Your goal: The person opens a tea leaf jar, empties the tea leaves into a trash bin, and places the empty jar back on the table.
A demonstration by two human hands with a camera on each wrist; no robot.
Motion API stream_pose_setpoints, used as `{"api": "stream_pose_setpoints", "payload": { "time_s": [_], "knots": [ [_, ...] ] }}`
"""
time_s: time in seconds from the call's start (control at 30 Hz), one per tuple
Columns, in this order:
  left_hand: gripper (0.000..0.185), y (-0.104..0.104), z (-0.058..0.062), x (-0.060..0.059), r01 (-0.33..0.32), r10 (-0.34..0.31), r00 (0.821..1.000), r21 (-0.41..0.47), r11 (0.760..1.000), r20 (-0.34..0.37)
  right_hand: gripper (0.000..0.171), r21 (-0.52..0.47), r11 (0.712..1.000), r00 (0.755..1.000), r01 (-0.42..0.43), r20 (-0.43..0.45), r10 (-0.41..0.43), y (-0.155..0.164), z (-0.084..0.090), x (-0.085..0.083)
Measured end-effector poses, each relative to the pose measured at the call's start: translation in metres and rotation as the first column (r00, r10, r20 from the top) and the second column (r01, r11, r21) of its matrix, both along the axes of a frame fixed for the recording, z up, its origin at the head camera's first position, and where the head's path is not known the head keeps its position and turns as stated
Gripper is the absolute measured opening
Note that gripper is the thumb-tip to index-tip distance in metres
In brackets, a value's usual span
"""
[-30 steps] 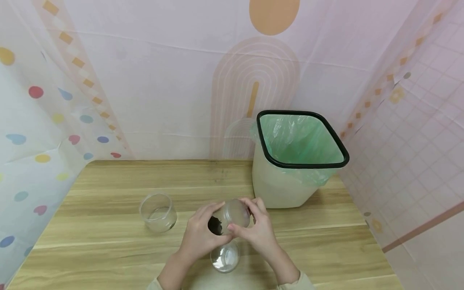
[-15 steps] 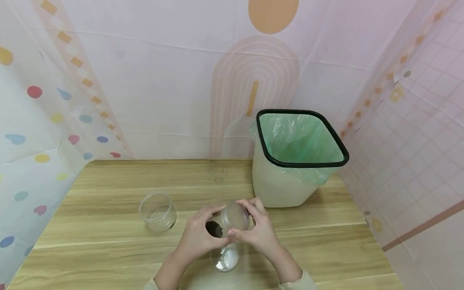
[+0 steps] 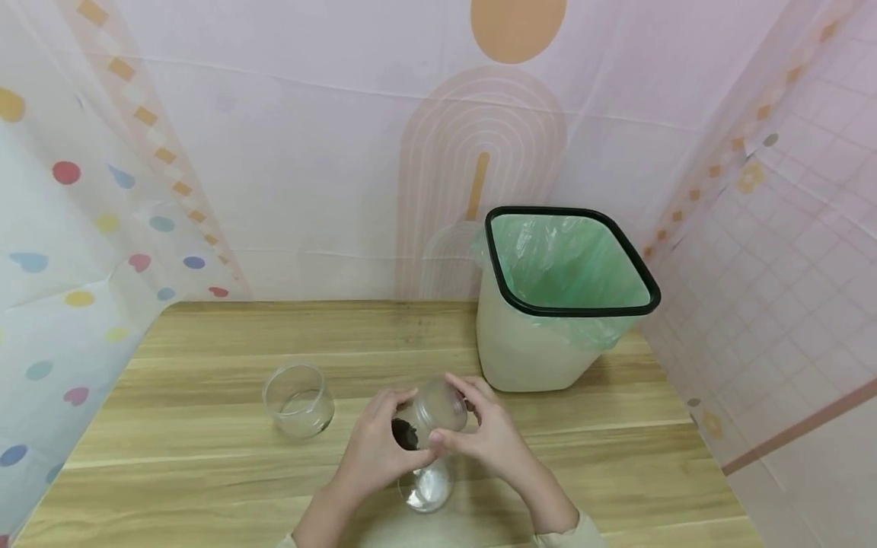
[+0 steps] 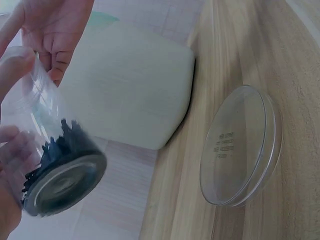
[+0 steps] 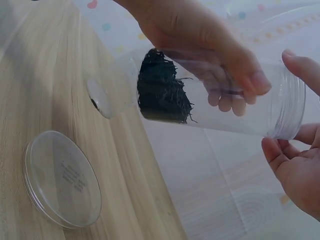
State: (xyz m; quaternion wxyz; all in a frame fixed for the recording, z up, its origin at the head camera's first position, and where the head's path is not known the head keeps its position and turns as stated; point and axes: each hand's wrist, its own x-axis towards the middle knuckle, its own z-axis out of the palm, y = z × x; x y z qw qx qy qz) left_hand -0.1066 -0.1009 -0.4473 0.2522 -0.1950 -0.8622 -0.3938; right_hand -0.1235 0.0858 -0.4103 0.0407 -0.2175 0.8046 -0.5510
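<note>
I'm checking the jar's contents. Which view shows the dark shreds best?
The right wrist view: the dark shreds show large and side-on through the clear jar. The left wrist view shows them obliquely; the head view, only a small dark patch.

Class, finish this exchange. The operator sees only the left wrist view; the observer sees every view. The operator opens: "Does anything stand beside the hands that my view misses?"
Observer: Yes, a clear round container stands to the left of the left hand that grips the jar.
Operator: I see the side of the bin. What runs around its top?
Observer: A black rim.
Operator: And what is behind the table?
Observer: A backdrop printed with a pale arch.
</note>
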Motion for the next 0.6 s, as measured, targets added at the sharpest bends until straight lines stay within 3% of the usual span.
{"api": "stream_pose_setpoints", "payload": {
  "time_s": [0.13, 0.27, 0.47, 0.6],
  "knots": [
    [0.075, 0.002, -0.001, 0.000, -0.068, 0.067, 0.998, -0.017, 0.998, -0.003, 0.074, -0.023, 1.000, 0.998, 0.003, 0.070, -0.002, -0.001, 0.001, 0.002],
    [0.075, 0.003, -0.003, -0.004, -0.102, 0.098, 0.990, -0.031, 0.994, -0.098, 0.072, -0.056, 0.997, 0.992, 0.046, 0.120, -0.039, -0.004, 0.000, 0.002],
    [0.068, 0.005, -0.007, -0.011, -0.122, 0.092, 0.944, -0.074, 0.990, -0.316, 0.071, -0.043, 0.988, 0.982, 0.151, 0.122, -0.145, -0.012, -0.001, 0.002],
    [0.067, 0.009, -0.008, -0.012, -0.124, 0.086, 0.927, -0.082, 0.989, -0.365, 0.073, -0.004, 0.976, 0.970, 0.217, 0.108, -0.216, -0.018, -0.002, 0.003]
  ]
}}
